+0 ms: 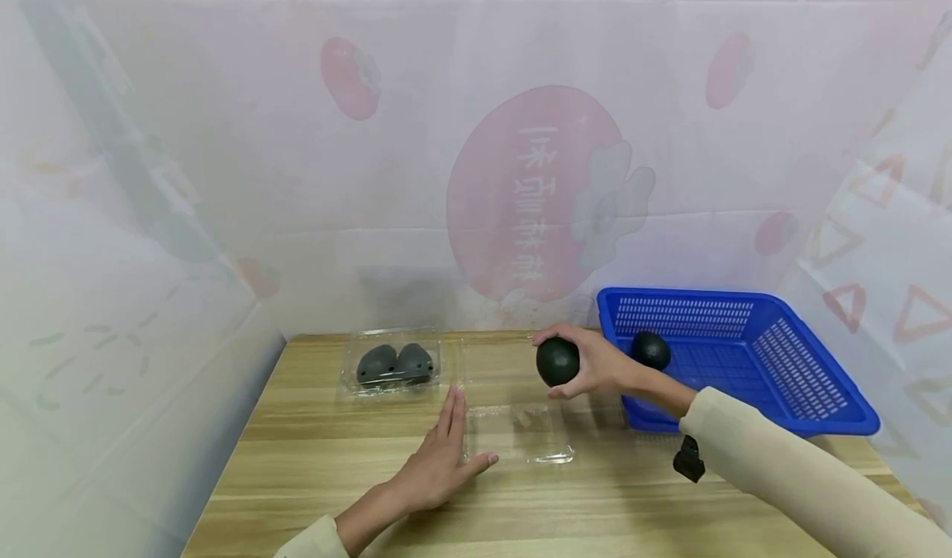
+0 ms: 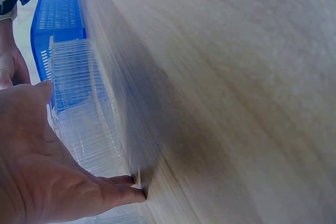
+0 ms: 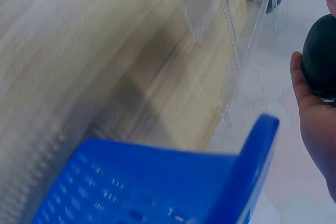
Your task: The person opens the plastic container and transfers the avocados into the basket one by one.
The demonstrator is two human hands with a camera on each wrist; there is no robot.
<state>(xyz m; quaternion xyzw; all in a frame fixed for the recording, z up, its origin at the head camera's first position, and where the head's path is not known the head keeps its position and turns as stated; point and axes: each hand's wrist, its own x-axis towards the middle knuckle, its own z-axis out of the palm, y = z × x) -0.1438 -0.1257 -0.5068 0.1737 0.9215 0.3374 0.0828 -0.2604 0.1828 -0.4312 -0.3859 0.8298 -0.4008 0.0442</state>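
My right hand grips a dark green avocado between thumb and fingers, raised over the right side of an opened clear plastic box. In the right wrist view the same avocado shows at the right edge, partly cut off. Straight-fingered, my left hand rests at the left side of the opened box, thumb spread along its front. The left wrist view shows those fingertips down by the table beside the clear box.
A blue plastic basket stands at the right, with another avocado inside at its left. At the back left, a lidded clear box holds two dark avocados. Printed cloth hangs behind the wooden table.
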